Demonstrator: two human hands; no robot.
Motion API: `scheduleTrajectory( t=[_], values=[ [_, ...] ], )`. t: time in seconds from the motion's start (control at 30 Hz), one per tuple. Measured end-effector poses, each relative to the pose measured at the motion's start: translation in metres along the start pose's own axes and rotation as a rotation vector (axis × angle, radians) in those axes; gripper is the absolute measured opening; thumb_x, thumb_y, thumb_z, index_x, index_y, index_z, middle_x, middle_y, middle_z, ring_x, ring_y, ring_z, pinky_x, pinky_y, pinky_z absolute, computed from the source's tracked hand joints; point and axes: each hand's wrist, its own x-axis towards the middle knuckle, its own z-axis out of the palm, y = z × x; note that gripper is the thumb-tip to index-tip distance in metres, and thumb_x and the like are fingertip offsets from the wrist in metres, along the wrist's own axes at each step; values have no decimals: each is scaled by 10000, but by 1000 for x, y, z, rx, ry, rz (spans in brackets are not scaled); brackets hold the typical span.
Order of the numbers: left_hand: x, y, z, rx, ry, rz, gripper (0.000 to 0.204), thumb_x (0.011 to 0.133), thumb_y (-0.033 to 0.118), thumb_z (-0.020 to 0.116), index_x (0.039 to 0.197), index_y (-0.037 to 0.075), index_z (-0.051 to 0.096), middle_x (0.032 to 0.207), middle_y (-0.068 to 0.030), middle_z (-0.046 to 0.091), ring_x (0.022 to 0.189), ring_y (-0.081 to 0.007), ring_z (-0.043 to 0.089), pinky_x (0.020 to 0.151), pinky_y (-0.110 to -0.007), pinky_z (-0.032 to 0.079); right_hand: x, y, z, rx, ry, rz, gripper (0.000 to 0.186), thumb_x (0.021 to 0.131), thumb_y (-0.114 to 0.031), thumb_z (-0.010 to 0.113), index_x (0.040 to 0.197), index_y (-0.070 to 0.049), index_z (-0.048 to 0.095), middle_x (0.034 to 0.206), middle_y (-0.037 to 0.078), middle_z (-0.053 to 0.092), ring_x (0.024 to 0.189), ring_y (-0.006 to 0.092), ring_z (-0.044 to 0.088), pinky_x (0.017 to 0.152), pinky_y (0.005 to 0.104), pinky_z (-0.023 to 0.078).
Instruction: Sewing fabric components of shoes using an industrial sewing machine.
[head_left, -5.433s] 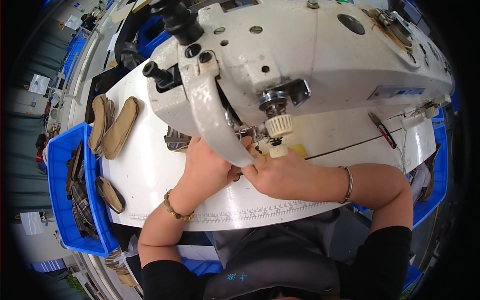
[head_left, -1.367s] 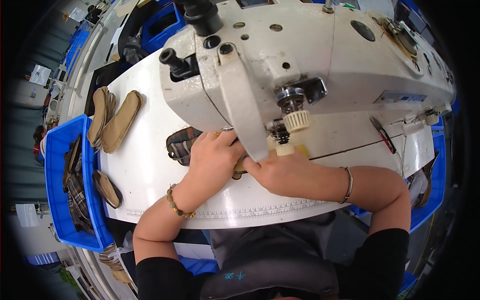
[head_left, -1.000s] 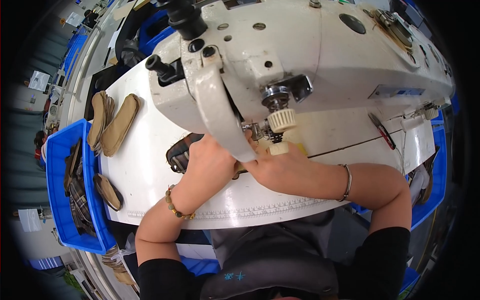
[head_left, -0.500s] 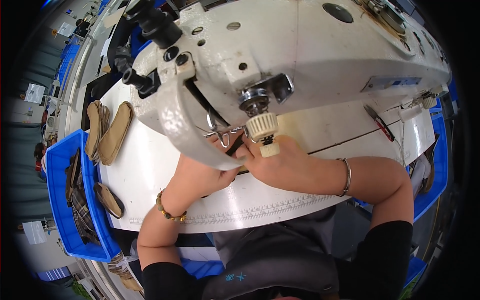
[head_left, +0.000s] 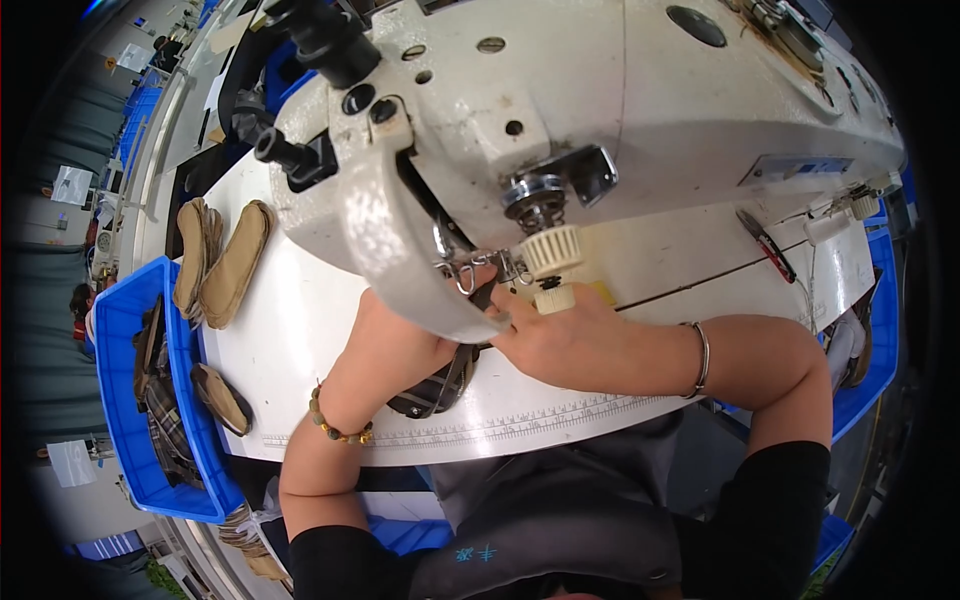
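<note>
Under the white sewing machine (head_left: 640, 110), both my hands are close together at the needle area. A dark plaid fabric piece (head_left: 432, 392), apparently a shoe upper, sticks out below my left hand (head_left: 405, 330). A dark strip of it (head_left: 482, 296) shows between the hands. My left fingers reach in behind the curved white guard (head_left: 385, 250), partly hidden, and press on the piece. My right hand (head_left: 560, 335) has its fingers bent and pinched at the strip's edge, beside the cream tension knob (head_left: 552, 252). The needle point itself is hard to make out.
Tan insole-shaped pieces (head_left: 237, 265) and a single small shoe piece (head_left: 221, 398) lie on the white table's left side. A blue bin (head_left: 130, 400) of plaid pieces stands at left, another blue bin (head_left: 868, 370) at right. Red-handled snips (head_left: 767, 245) rest behind my right forearm.
The plaid piece now shows below my left hand, where it was mostly hidden before. My hands stay close together at the needle area. The view has shifted slightly, so the machine appears further right.
</note>
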Motion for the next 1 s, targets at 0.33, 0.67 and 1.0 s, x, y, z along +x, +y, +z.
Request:
scheduleTrajectory(
  t=[0.33,0.67,1.0],
  values=[
    [2,13,4,143,26,-19,277,717,88,702,992,70,732,801,-114,619,618,-298,635,546,-370,511,0,0,2,-34,72,-7,144,712,-132,643,729,-82,509,494,14,520,432,168,592,385,314,425],
    [4,10,11,110,39,-92,251,742,115,708,986,61,728,837,-135,663,653,-312,653,571,-370,529,-2,4,8,-67,59,3,124,708,-143,654,750,-76,558,458,13,514,410,171,580,379,318,418],
    [-7,-11,-2,-447,73,-324,152,898,-18,593,1023,-15,680,779,-62,670,668,-123,611,611,-265,484,1,6,0,-154,-7,-10,192,748,-142,624,919,-56,634,695,30,586,484,146,582,387,293,400]
  ],
)
